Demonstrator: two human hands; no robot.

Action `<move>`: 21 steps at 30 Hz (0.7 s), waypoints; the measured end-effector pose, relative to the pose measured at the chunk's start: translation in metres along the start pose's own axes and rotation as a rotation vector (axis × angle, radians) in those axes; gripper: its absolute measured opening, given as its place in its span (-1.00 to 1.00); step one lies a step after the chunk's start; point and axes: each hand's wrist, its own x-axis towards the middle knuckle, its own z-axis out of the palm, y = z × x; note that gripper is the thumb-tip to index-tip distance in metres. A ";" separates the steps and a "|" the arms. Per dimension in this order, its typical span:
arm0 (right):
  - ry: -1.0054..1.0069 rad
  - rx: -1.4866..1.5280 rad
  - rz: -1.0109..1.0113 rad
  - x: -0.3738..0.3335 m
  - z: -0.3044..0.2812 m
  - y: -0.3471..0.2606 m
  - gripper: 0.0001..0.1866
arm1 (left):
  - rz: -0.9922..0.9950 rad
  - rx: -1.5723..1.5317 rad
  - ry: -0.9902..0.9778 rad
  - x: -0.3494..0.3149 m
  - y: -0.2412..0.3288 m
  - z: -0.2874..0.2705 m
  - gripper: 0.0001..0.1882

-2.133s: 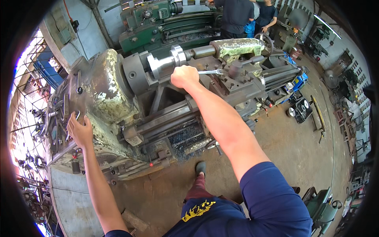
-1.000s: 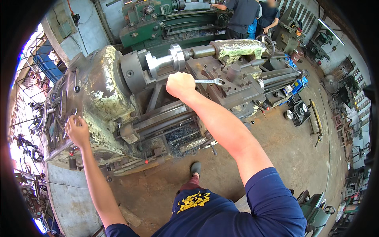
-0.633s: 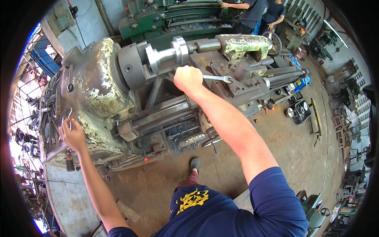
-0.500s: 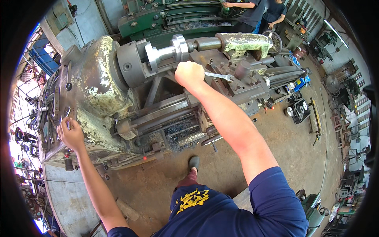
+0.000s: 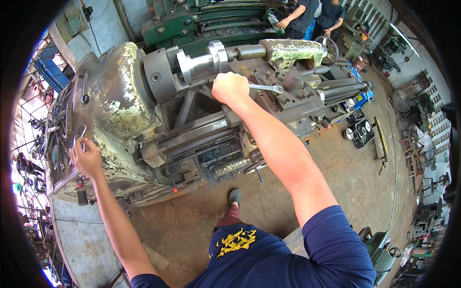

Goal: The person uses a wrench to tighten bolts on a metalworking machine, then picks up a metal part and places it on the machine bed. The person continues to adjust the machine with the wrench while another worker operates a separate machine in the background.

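Observation:
My right hand (image 5: 231, 89) is closed around a spanner (image 5: 267, 88), whose open jaw points right over the lathe's carriage. Just behind this fist, a shiny flanged metal workpiece (image 5: 202, 63) sits between the chuck (image 5: 158, 77) and the tailstock (image 5: 294, 52). My left hand (image 5: 86, 158) is at the left end of the headstock (image 5: 117, 89), its fingers pinching a second spanner (image 5: 82, 130). Only the upper end of that spanner shows; the fingers cover the rest. Several loose tools (image 5: 56, 128) lie beside it.
A tool post with a handle (image 5: 294, 80) stands on the carriage. Metal chips (image 5: 213, 165) lie in the tray below the bed. A handwheel (image 5: 254, 164) juts out in front. Two people (image 5: 300, 19) stand by a green lathe (image 5: 206, 24) behind. A black crate (image 5: 361, 134) sits on the floor.
Both hands keep their grips and almost the same places. The right-hand spanner has shifted very slightly. A person behind has moved an arm near the green lathe.

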 end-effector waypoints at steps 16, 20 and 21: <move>-0.013 0.037 0.080 0.016 -0.015 0.000 -0.73 | 0.055 -0.042 0.072 0.001 0.006 -0.002 -0.92; -0.060 0.022 0.078 0.008 -0.015 -0.004 -0.67 | 0.040 -0.026 0.083 -0.001 0.003 0.000 -0.91; -0.061 0.020 0.077 0.006 -0.015 -0.005 -0.65 | 0.050 -0.004 0.089 -0.002 0.003 0.000 -0.91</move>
